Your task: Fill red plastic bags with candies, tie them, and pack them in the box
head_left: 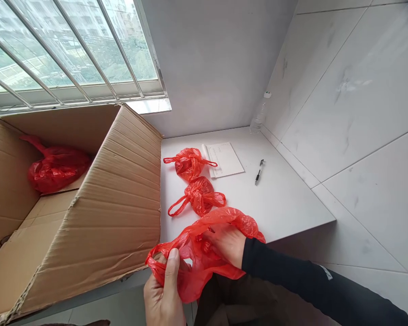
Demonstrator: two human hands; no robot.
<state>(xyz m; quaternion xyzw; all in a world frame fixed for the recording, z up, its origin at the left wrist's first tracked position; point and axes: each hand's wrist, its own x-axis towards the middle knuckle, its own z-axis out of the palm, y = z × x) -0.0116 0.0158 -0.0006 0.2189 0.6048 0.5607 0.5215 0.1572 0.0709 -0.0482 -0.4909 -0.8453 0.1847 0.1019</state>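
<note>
My left hand (166, 290) pinches the rim of a thin red plastic bag (197, 290) between thumb and fingers, at the near edge of the table. Into the mouth of that bag reaches my right hand (229, 244), its fingers mostly hidden by the plastic. Small red shiny items (206, 246) show by those fingers, too unclear to name. Just beyond lie two knotted red bags with looped handles, a nearer one (201, 194) and a farther one (188, 164).
A large open cardboard box (122, 194) stands at the left, with a tied red bag (59, 167) inside. On the white table (282, 206) are a notepad (226, 159) and a black pen (259, 173). A clear bottle (258, 115) stands in the back corner. A barred window is behind the box.
</note>
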